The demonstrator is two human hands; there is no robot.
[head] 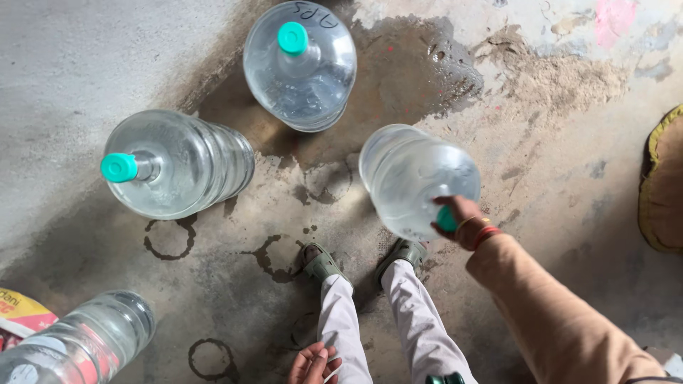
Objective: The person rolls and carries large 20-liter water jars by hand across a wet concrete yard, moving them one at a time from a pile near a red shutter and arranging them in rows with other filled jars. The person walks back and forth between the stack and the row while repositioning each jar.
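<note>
Wet concrete floor (pixel 555 178) lies bare beyond your right hand (pixel 461 220), clamped on one jug's cap (pixel 447 220). You see four jugs; your left hand (pixel 313 363) hangs open.

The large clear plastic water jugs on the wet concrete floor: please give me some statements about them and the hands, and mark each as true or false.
1. The right hand grips the teal cap of a large clear plastic water jug. True.
2. The left hand holds another jug. False: it is open and empty, low beside the white trouser leg.
3. Four jugs are in view. True: the top jug, the left jug, the held one, and the bottom-left jug.
4. The caps on the top and left jugs are red. False: both caps are teal.
5. The concrete floor is dry everywhere. False: dark wet patches and ring marks show around the jugs.
</note>
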